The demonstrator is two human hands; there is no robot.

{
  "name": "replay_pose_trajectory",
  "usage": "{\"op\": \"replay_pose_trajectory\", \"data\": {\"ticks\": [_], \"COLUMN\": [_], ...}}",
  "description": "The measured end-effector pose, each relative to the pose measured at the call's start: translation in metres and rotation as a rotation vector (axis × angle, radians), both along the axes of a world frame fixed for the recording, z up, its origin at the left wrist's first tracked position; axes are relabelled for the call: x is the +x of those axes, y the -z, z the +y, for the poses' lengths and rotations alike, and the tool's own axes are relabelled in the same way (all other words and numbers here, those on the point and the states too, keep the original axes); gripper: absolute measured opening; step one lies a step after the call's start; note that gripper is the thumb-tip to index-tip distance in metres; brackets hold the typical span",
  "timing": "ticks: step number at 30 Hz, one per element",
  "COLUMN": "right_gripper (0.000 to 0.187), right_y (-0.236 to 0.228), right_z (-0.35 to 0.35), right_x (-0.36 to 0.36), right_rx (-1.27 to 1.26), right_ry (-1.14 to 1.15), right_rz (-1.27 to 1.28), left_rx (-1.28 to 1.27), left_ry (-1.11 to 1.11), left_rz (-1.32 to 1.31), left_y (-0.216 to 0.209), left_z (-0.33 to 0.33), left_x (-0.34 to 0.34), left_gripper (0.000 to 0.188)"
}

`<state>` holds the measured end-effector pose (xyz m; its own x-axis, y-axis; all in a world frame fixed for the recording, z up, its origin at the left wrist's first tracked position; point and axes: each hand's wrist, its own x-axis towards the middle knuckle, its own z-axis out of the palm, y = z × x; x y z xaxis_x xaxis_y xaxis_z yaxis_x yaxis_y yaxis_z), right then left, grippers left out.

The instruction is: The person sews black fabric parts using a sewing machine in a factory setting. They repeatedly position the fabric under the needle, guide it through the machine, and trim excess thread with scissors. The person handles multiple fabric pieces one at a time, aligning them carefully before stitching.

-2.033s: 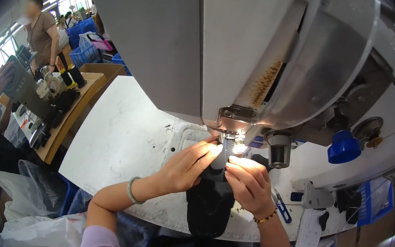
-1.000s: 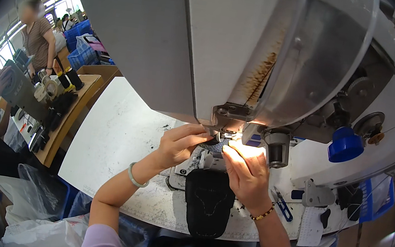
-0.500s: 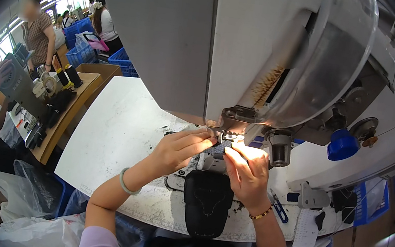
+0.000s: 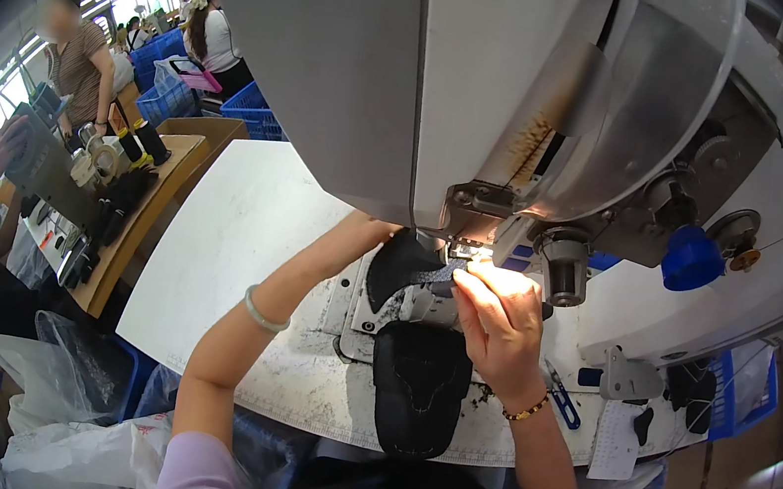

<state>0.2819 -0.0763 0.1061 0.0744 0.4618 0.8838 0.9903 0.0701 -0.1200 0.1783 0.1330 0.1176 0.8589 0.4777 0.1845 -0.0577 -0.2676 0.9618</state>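
A dark curved fabric piece (image 4: 395,270) lies under the head of a white sewing machine (image 4: 336,67), its black flap raised on the left and a grey textured part lit by the lamp. My right hand (image 4: 504,315) pinches the piece's right edge close to the needle area. My left hand (image 4: 371,230) reaches past the flap, beneath the machine head, and its fingers are hidden there. Nearer to me, a black padded piece (image 4: 418,388) with pale stitched lines lies on the white table (image 4: 220,251).
Blue-handled snips (image 4: 562,397) and a paper sheet (image 4: 616,441) lie to the right. A blue knob (image 4: 690,258) juts from the machine. Plastic bags (image 4: 83,441) hang at the lower left. Co-workers, blue crates (image 4: 255,111) and a wooden bench (image 4: 152,201) are at the left.
My left hand has moved forward under the machine head, out of sight. The fabric's black flap now stands up on the left. My right hand stays at the right edge.
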Motion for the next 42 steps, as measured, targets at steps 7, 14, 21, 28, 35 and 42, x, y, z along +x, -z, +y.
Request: {"op": "replay_pose_trajectory", "data": {"ticks": [7, 14, 21, 28, 35, 42], "right_gripper": [0.031, 0.034, 0.033, 0.032, 0.033, 0.026], "right_y": [0.008, 0.004, 0.003, 0.007, 0.008, 0.008], "right_z": [-0.004, -0.004, -0.006, -0.011, -0.011, -0.015], "right_x": [0.006, 0.004, -0.012, -0.012, -0.008, 0.004], "right_rx": [-0.026, -0.013, -0.014, -0.039, -0.041, -0.041], "right_ry": [-0.040, -0.026, 0.006, -0.021, -0.058, -0.073], "right_rz": [0.001, -0.018, -0.195, -0.204, -0.184, -0.171], "left_rx": [-0.714, -0.758, -0.677, -0.693, -0.720, -0.691], "left_ry": [0.242, 0.223, 0.171, 0.098, 0.070, 0.020], "left_rz": [-0.056, -0.103, -0.229, -0.182, -0.142, -0.253], "left_y": [-0.021, -0.003, -0.010, -0.012, -0.002, -0.005], "left_z": [-0.033, -0.031, -0.058, -0.069, -0.067, -0.084], "left_x": [-0.012, -0.017, -0.024, -0.027, -0.029, -0.030], "left_gripper": [0.031, 0.024, 0.027, 0.024, 0.019, 0.016]}}
